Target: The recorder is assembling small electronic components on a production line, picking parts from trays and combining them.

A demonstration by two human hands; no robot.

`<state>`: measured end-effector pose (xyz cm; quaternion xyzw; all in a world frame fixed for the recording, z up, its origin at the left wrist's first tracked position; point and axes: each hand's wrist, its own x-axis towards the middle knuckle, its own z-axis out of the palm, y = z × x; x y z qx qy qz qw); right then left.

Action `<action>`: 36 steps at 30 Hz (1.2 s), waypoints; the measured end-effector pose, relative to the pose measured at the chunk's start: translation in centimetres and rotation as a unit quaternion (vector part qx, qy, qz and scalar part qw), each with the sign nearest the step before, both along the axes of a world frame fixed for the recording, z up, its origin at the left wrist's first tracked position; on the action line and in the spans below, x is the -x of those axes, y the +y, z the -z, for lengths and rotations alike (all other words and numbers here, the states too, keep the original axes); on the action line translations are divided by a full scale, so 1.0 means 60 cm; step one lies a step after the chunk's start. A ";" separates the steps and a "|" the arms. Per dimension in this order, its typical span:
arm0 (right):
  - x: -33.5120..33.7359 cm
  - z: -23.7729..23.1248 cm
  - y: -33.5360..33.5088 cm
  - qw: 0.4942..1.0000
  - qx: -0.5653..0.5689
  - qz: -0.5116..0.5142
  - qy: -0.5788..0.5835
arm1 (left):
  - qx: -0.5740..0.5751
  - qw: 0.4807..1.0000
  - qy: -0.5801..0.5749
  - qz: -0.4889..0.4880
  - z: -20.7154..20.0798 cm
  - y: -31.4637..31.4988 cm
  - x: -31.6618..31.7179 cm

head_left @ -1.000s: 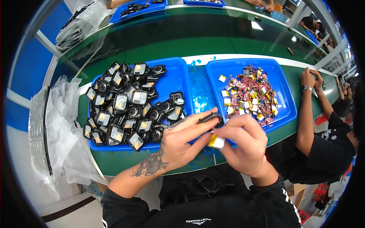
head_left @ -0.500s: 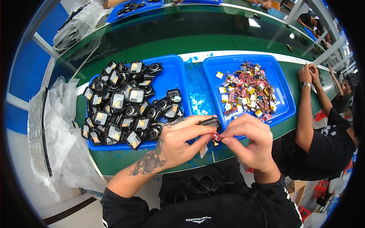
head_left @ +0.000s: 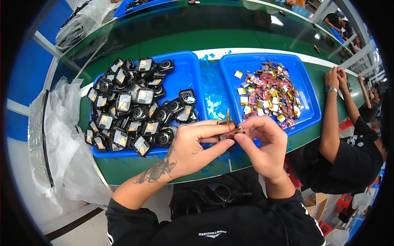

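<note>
My left hand (head_left: 193,143) is closed around a black watch case (head_left: 225,123), mostly hidden behind its fingers. At the case, a small reddish circuit board (head_left: 232,133) shows between my two hands, with a thin yellowish strip (head_left: 227,116) standing up from it. My right hand (head_left: 264,143) pinches the board's edge between thumb and fingertips. Left of my hands, a blue tray (head_left: 191,74) bears a heap of black watch cases (head_left: 137,96). To the right, another blue tray (head_left: 305,78) holds a pile of red boards and small silver-and-yellow batteries (head_left: 269,92).
Both trays stand on a green bench (head_left: 123,170), with blue film scraps (head_left: 217,104) between them. Clear plastic sheeting (head_left: 67,143) hangs at the left. A co-worker's forearms (head_left: 329,110) rest at the bench on the right. Behind the trays runs a long green surface (head_left: 197,39).
My hands have turned the piece between them; the yellowish strip now stands upright and the red board is less exposed. The view has shifted slightly.
</note>
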<state>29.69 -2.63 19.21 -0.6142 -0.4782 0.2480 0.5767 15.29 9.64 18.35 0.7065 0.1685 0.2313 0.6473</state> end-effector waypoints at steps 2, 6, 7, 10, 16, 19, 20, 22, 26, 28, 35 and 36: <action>0.007 0.013 0.010 0.993 -0.029 0.076 0.088 | 0.057 0.998 -0.012 0.016 0.010 0.004 -0.002; 0.008 0.023 0.005 0.996 -0.029 0.082 0.005 | 0.149 0.987 -0.058 -0.003 0.014 -0.006 -0.001; 0.007 0.023 0.007 0.996 -0.028 0.082 0.005 | 0.146 0.988 -0.057 -0.003 0.014 -0.005 -0.004; 0.004 0.022 0.011 0.996 -0.005 0.084 -0.024 | 0.126 0.991 -0.047 0.001 0.012 -0.003 -0.007; 0.005 0.000 0.024 0.994 0.038 0.099 -0.042 | 0.152 0.986 -0.067 -0.017 0.000 -0.009 -0.009; 0.009 -0.008 0.031 0.996 0.066 0.049 0.018 | 0.157 0.984 -0.075 -0.039 -0.002 -0.011 -0.008; 0.006 -0.007 0.036 0.997 0.066 0.046 0.014 | 0.153 0.984 -0.079 -0.048 -0.002 -0.009 -0.008; -0.005 -0.012 0.047 0.997 0.071 -0.007 0.023 | 0.162 0.983 -0.075 -0.045 -0.005 -0.005 -0.005; -0.021 -0.048 0.083 0.991 0.109 -0.071 0.007 | 0.160 0.974 -0.146 -0.071 0.000 0.000 0.000; -0.024 -0.060 0.101 0.991 0.100 -0.092 -0.021 | 0.237 0.955 -0.167 -0.062 -0.010 0.009 0.002; -0.219 -0.030 0.339 0.971 0.234 0.003 -0.050 | -0.186 0.926 -0.283 -0.165 -0.086 0.028 0.056; -0.271 -0.007 0.360 0.961 0.256 0.073 -0.074 | -0.238 0.929 -0.274 -0.074 -0.130 0.032 0.083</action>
